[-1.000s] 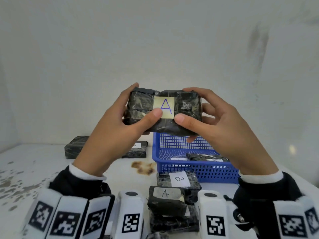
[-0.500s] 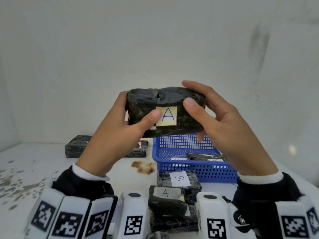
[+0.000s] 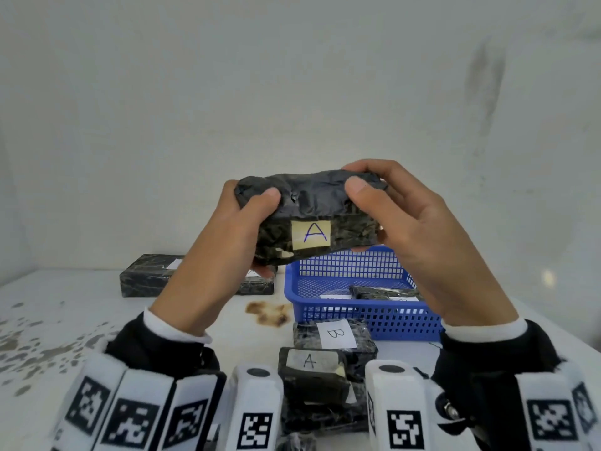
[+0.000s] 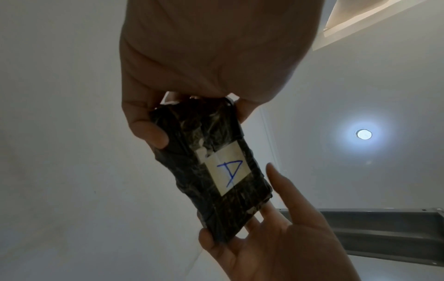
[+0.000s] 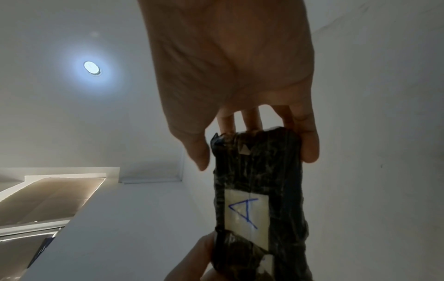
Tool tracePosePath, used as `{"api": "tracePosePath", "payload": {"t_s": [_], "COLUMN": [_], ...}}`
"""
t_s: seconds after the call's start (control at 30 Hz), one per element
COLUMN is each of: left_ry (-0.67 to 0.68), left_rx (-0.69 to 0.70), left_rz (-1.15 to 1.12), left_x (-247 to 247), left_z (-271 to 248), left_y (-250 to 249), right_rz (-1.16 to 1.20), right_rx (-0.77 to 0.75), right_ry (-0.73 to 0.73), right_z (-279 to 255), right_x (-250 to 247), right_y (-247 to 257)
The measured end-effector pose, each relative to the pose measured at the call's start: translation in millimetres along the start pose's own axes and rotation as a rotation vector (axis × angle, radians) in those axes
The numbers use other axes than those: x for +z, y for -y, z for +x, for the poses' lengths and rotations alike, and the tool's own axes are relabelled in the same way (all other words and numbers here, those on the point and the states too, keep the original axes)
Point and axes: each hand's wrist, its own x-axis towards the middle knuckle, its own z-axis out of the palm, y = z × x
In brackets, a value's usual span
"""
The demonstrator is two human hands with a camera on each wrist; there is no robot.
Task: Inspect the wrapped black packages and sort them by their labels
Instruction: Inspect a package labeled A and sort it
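both hands hold one black package (image 3: 309, 219) up in the air above the blue basket (image 3: 357, 288), its yellow label (image 3: 311, 235) marked "a" facing the camera. the left hand (image 3: 224, 242) grips its left end, thumb on top; the right hand (image 3: 419, 229) grips the right end likewise. nearer lie a package labelled "b" (image 3: 335, 336) and another labelled "a" (image 3: 312, 369). two more packages (image 3: 146, 275) sit at the back left of the stained white tabletop (image 3: 48, 320), against a white wall (image 3: 292, 92).
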Motion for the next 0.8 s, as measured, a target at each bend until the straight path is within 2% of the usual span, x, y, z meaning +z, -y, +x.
{"api": "tracePosePath", "payload": {"t_s": [0.17,0.37,0.43,0.6,0.8], "left_ry": [0.008,0.051,0.062,0.101,0.14], "left_rx": [-0.014,-0.049,-0.063,-0.062,-0.156], "left_rz": [-0.026,-0.063,-0.029,0.054,0.156], "left_x": [-1,1,3,7,11], "left_z": [1,0,-2,-5,15], "left_y": [0,3,1,-1,25], "right_rz": [-0.097,-0.153,-0.177,-0.213,-0.35], "right_rx": [-0.014,-0.047,-0.049,0.024,0.179], "right_ry": [0.132,0.036,0.064,0.138,0.029], "right_z": [-2,-3,-5,-10,6], "right_x": [-8,-11,-19,-43,-67], "right_y": [-2,1,2,-5,-38]}}
